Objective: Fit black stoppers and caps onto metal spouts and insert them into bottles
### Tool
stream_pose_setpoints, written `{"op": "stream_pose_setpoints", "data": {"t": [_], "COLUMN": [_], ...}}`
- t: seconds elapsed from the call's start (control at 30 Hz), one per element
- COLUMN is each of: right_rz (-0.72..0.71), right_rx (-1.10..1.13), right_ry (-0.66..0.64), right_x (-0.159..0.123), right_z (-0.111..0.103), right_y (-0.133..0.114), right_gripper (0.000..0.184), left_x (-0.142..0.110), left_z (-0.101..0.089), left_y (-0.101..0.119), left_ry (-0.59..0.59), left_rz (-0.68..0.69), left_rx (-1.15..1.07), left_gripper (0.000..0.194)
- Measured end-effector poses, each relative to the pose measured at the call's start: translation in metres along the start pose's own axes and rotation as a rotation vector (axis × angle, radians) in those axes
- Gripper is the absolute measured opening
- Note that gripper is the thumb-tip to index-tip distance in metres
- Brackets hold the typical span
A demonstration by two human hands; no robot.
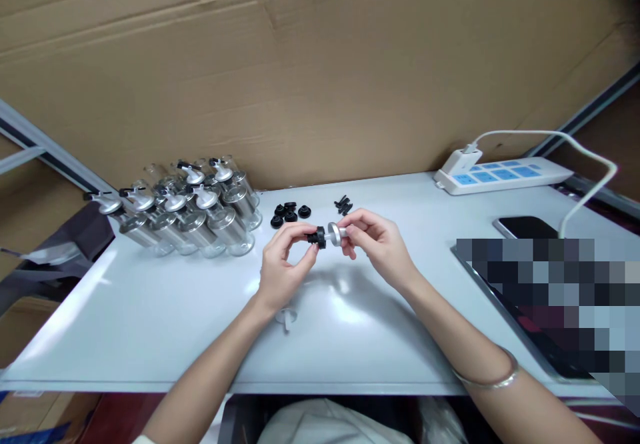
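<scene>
In the head view, my left hand [281, 267] pinches a ribbed black stopper [318, 237] between thumb and fingers. My right hand [383, 247] grips a silver pourer cap [335, 234] by its narrow spout end. Stopper and cap are lined up close together over the table, with a short pale stem showing between them. Behind my hands lie several black stoppers [290, 212] and a small heap of thin black pieces [344, 204]. Near my left wrist, a clear plastic part [287, 316] with a tab rests on the table.
Several glass bottles [233, 229] with metal sleeves and silver pourer tops stand at the left of the white table [150, 337]. A power strip [505, 177] with a white cable [550, 133], a phone [520, 227] and a partly blurred screen device are at right. Cardboard backs the table.
</scene>
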State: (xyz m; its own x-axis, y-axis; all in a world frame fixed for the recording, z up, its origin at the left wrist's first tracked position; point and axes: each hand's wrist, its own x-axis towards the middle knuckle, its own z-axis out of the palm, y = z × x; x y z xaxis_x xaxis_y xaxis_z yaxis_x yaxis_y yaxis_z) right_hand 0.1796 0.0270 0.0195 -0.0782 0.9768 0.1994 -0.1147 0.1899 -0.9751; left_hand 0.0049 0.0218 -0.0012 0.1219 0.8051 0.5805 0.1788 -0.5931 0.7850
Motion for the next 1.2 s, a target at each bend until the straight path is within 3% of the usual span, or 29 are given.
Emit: {"op": "stream_pose_setpoints", "data": {"t": [0.57,0.73,1.2], "right_rz": [-0.022,-0.014,-0.003], "right_rx": [0.003,0.001,0.007], "right_ry": [-0.077,-0.08,-0.087], "right_x": [-0.0031,-0.0033,-0.0028], "right_z": [0.0011,0.0018,0.0016], "right_y": [-0.0024,-0.0016,-0.0032], "right_gripper": [0.022,0.031,0.033], "left_x": [-0.0018,-0.0026,-0.0004], "left_z": [0.0008,0.0009,-0.0003], "left_y": [0.002,0.0035,0.0039], "left_ry": [0.03,0.052,0.056], "left_rz": [0.167,0.178,0.158], "left_rx": [0.099,0.149,0.131], "left_gripper": [0.018,0.017,0.015]}}
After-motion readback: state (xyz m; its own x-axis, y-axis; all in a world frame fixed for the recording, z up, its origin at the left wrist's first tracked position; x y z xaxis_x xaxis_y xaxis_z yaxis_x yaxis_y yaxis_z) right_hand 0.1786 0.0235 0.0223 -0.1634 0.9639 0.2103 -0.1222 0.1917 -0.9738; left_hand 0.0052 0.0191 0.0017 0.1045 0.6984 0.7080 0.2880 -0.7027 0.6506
